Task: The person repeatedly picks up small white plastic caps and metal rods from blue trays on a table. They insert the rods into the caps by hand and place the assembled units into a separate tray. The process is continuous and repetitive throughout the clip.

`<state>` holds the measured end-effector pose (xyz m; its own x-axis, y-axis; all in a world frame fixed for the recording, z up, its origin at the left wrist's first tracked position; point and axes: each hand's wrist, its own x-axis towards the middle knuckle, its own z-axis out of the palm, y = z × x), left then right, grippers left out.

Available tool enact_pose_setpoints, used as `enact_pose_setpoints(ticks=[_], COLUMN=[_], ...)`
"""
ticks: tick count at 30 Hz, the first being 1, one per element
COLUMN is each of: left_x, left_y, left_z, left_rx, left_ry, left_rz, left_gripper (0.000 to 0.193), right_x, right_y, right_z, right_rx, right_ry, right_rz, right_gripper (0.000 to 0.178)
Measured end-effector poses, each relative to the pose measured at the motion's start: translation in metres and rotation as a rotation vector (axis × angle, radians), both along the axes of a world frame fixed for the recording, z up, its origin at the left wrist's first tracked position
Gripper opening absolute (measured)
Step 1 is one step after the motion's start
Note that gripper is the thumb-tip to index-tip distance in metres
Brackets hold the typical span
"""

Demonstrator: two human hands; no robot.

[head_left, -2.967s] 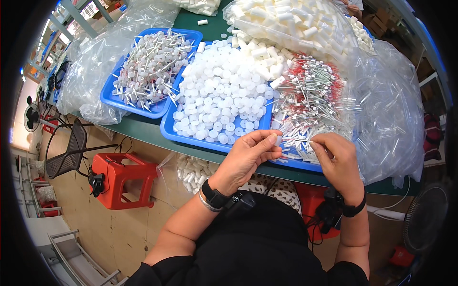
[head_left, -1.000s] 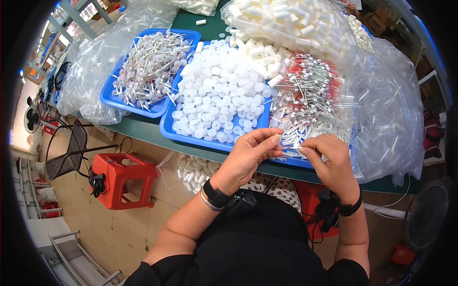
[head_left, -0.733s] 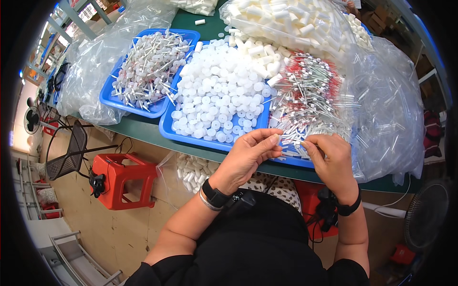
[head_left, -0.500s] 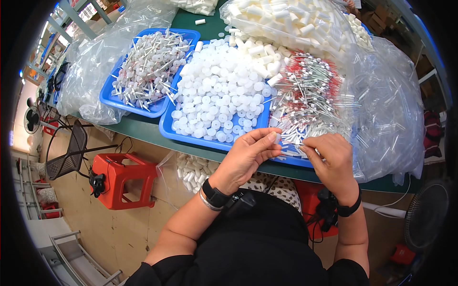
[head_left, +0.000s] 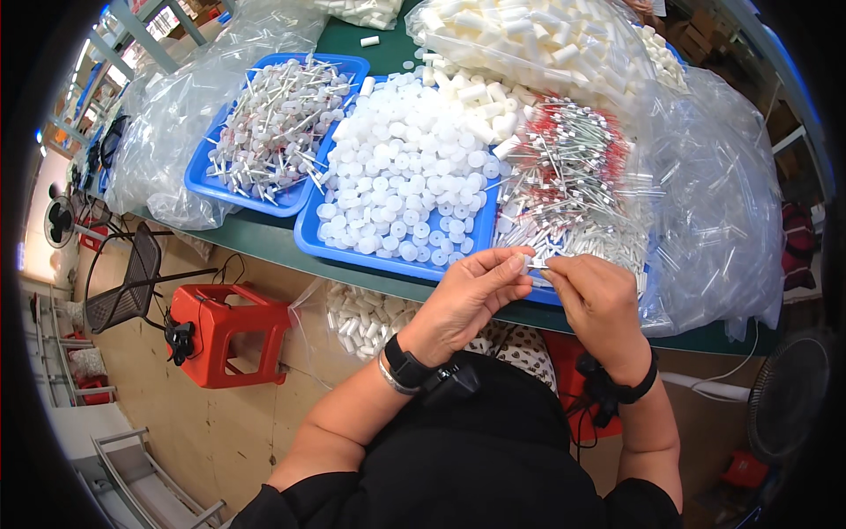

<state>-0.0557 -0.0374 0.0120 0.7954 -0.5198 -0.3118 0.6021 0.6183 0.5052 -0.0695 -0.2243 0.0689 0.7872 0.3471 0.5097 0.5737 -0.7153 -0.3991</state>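
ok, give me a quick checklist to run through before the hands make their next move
1. Left hand pinching a small pale piece: ok.
2. Right hand pinching a thin white piece: ok.
3. Those two pieces joined: cannot tell, too small to make out.
4. Supply of pale discs in the middle blue tray: ok, piled high.
5. Red-and-white stems close by: ok, heaped just beyond the right hand.
6. No stray white cylinder: not ok, one lies apart on the green table.
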Motion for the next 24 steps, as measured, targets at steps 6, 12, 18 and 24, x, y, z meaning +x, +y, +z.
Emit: enact_pose_setpoints(ticks=[6,12,18,24], left_x=[-0.007,-0.008,0.002,0.002], left_y=[-0.007,-0.008,0.004,0.011], left_z=[-0.01,-0.009,-0.001,-0.002], left_rx=[-0.159,-0.178,-0.001,0.029], left_ry=[0.081,0.081,-0.098,-0.08], left_rz=[-0.015,0.037,0.259,0.259], left_gripper=[0.032,0.029,0.023,0.024], right_x=[-0.003,-0.001,0.012,0.023], right_y=[0.008,0.014,-0.009,-0.024], right_z=[-0.011,-0.018,0.001,-0.016], right_rx=[-0.088,0.133,0.159,-0.205], right_ry=[-0.141,0.021,0.22,0.104], right_rz=[-0.016,-0.035,-0.092,-0.002], right_gripper=[0.019,0.013,0.013,0.009])
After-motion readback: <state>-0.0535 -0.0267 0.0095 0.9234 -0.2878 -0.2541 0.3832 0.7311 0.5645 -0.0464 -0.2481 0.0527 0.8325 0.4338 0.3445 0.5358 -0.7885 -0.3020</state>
